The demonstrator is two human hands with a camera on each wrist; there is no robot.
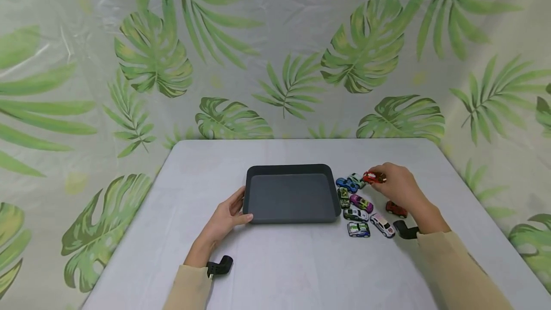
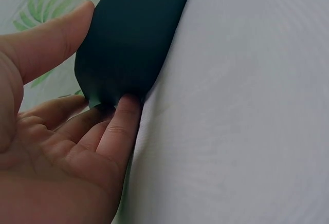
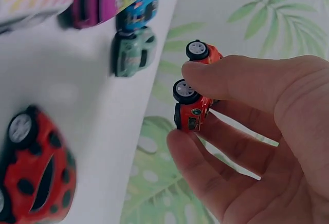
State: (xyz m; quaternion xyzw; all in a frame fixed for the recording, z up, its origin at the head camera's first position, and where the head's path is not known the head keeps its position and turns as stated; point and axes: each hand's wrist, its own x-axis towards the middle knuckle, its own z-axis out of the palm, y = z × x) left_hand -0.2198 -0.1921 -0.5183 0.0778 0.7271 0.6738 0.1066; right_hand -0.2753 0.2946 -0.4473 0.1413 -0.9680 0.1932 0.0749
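A dark grey rectangular tray [image 1: 292,220] lies on the white table. My left hand [image 1: 225,214] grips its near left corner, thumb at the front and fingers along the left side; the left wrist view shows the fingertips against the tray's dark wall [image 2: 133,34]. Beyond the tray's right side, my right hand [image 1: 398,183] pinches a red toy car [image 1: 373,177] between thumb and fingers. Seen from the right wrist, this red car [image 3: 198,113] is tilted on its side, wheels toward the thumb. A pale green toy car [image 1: 356,180] is just left of it.
Several toy cars cluster right of the tray, among them a blue one [image 1: 346,185], a purple one [image 1: 361,203] and a white one [image 1: 382,225]. A red car with black spots [image 3: 43,178] sits apart, below my right hand. Leaf-printed cloth [image 1: 275,51] hangs behind the table.
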